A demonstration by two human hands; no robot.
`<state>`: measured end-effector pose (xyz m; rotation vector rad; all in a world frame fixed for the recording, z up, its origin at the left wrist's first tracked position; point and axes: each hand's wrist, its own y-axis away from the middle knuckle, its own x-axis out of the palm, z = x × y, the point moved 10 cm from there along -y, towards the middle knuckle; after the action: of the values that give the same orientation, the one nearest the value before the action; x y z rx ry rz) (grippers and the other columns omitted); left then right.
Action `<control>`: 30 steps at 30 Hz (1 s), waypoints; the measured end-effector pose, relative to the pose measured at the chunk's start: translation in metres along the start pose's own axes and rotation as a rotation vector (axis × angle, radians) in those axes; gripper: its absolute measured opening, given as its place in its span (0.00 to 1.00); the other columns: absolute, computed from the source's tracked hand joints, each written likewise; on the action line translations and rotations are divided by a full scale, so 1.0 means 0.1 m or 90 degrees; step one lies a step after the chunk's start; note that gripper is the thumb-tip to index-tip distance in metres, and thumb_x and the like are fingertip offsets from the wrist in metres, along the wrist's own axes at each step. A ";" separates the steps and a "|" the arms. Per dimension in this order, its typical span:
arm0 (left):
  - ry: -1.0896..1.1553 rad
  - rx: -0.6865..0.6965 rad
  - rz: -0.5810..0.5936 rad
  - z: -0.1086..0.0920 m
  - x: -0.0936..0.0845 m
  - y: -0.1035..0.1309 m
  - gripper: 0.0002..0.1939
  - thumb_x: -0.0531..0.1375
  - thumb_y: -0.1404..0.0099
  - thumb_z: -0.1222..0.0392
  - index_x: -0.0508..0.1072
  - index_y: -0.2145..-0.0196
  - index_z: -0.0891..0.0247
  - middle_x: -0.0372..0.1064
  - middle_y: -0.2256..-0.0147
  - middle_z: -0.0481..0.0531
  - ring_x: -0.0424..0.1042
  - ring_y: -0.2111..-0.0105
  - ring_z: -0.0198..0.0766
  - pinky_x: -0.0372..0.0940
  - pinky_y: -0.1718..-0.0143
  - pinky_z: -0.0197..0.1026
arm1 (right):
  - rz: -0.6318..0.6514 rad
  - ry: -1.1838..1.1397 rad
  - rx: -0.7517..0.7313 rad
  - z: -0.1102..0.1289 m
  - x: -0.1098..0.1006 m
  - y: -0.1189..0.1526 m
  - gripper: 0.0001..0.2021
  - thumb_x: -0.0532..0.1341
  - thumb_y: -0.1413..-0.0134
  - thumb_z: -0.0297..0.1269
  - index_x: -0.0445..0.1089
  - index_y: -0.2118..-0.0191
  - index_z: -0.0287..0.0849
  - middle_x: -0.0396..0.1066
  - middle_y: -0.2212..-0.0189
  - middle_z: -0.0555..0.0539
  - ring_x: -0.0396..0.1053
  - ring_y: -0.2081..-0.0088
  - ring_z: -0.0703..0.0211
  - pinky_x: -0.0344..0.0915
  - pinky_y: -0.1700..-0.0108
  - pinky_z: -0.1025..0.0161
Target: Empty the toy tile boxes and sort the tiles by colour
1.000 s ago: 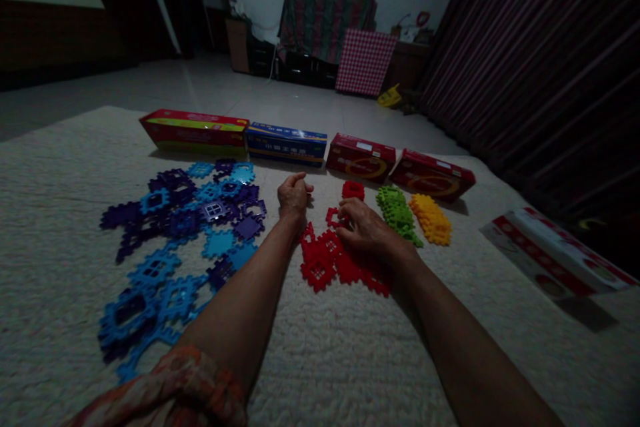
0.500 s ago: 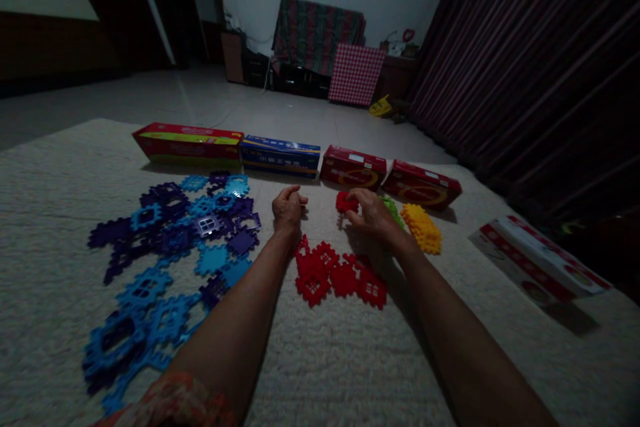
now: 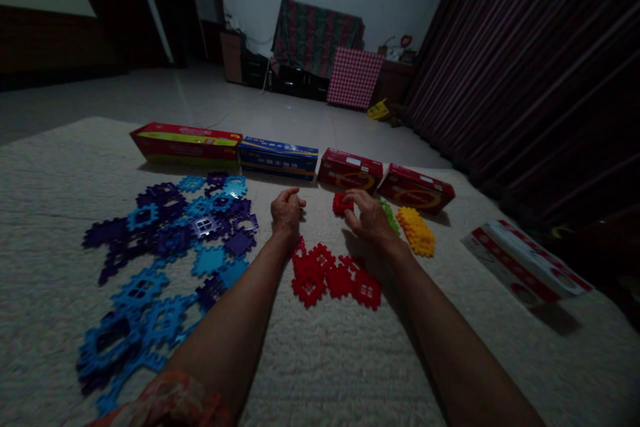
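My right hand [image 3: 369,217] bends its fingers and thumb round the near side of a small red interlocking tile [image 3: 341,205], which seems to lie on other red ones. Just behind that hand, green tiles [image 3: 389,215] show in part, with a pile of yellow tiles [image 3: 417,231] to their right. My left hand [image 3: 287,212] rests on the mat in a loose fist, with nothing seen in it. Between my forearms lie several loose red tiles [image 3: 340,279], some solid and some with window cut-outs. Blue and purple tiles [image 3: 173,240] spread left of my left arm.
A row of boxes stands behind the tiles: a red and yellow box [image 3: 190,145], a blue box [image 3: 279,159] and two dark red boxes [image 3: 350,171]. A white and red box [image 3: 530,263] is at the right. All rest on a pale mat [image 3: 320,373].
The view has shifted slightly. My right hand stays at the red tile with its fingers in nearly the same place, and my left hand keeps its loose fist.
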<state>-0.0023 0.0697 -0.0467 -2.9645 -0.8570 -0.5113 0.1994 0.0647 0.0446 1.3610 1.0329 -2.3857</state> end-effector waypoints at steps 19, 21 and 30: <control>-0.428 0.165 0.307 -0.08 0.23 0.39 0.16 0.62 0.46 0.63 0.81 0.59 0.63 0.81 0.62 0.58 0.78 0.59 0.46 0.69 0.52 0.45 | -0.041 -0.005 0.123 0.51 0.13 1.31 0.18 0.63 0.46 0.36 0.71 0.49 0.42 0.69 0.43 0.35 0.65 0.41 0.43 0.61 0.39 0.44; -0.456 0.208 0.291 -0.15 0.15 0.52 0.14 0.63 0.45 0.63 0.82 0.60 0.63 0.80 0.58 0.60 0.77 0.54 0.49 0.67 0.47 0.48 | -0.055 0.001 0.133 0.52 0.18 1.30 0.18 0.63 0.46 0.37 0.71 0.49 0.42 0.69 0.44 0.36 0.65 0.41 0.43 0.61 0.39 0.44; -0.590 0.334 0.291 -0.14 0.05 1.01 0.16 0.56 0.35 0.65 0.80 0.54 0.65 0.78 0.53 0.60 0.74 0.48 0.46 0.63 0.40 0.49 | -0.081 -0.013 0.170 0.75 0.28 1.15 0.16 0.60 0.47 0.33 0.70 0.50 0.42 0.73 0.50 0.39 0.67 0.48 0.47 0.64 0.43 0.49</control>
<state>0.0503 -0.0152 -0.0240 -2.6410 -0.1944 0.9944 0.1899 -0.0648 -0.0074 1.3862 0.8420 -2.7070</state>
